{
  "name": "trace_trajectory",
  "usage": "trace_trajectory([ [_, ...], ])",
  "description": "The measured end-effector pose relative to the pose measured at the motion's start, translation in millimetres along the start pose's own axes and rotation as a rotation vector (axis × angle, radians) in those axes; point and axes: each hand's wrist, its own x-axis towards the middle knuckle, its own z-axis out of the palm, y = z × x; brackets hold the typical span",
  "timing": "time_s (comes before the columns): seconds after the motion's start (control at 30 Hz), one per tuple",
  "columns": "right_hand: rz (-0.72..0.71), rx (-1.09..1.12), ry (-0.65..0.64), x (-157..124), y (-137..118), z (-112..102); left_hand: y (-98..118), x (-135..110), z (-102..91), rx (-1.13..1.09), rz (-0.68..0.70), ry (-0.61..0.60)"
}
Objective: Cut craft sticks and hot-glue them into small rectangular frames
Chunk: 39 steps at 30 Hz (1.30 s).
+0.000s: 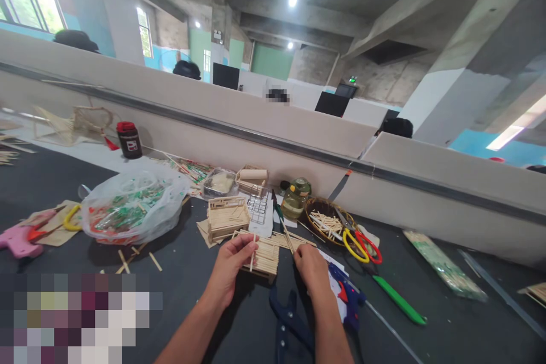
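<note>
My left hand point(232, 266) is closed, pinching a thin wooden stick point(253, 253) upright against a small structure of wooden sticks point(265, 255) on the dark table. My right hand point(310, 268) is closed at the structure's right end, its fingers curled at the edge of the sticks; I cannot make out what they grip. A second stick structure point(227, 217) stands just behind. Dark blue pliers point(288, 318) lie between my forearms.
A plastic bag of packets point(133, 207) lies at left, with a pink glue gun point(19, 239) beyond it. A basket of sticks point(326, 223), yellow and red scissors point(360, 244), a green-handled tool point(398, 300) and a blue glue gun point(347, 294) lie at right. A partition wall point(273, 125) backs the table.
</note>
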Motion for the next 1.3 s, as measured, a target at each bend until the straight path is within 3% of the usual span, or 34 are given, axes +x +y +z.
trace_trajectory([
  [0.33, -0.124, 0.485, 0.067, -2, -12, -38, -1, 2, -4.3, 0.008, 0.049, -0.016],
  [0.47, -0.088, 1.063, -0.208, -20, -34, -59, -2, 1, -3.5, 0.001, 0.04, -0.019],
  [0.53, -0.117, 1.154, -0.338, -30, -48, -68, -1, 1, -3.3, -0.012, 0.039, -0.011],
  [0.63, -0.218, 1.07, -0.498, -40, -65, -71, 1, 2, -4.4, -0.036, 0.075, 0.007],
  [0.73, -0.293, 0.962, -0.57, -42, -74, -64, 3, 2, -6.6, -0.068, 0.125, 0.032],
  [1.03, -0.399, 0.731, -0.47, -38, -66, -47, 8, 2, -6.5, -0.133, 0.111, 0.093],
  [1.3, -0.406, 0.711, -0.429, -36, -66, -48, 8, 0, -2.8, -0.078, 0.13, 0.089],
])
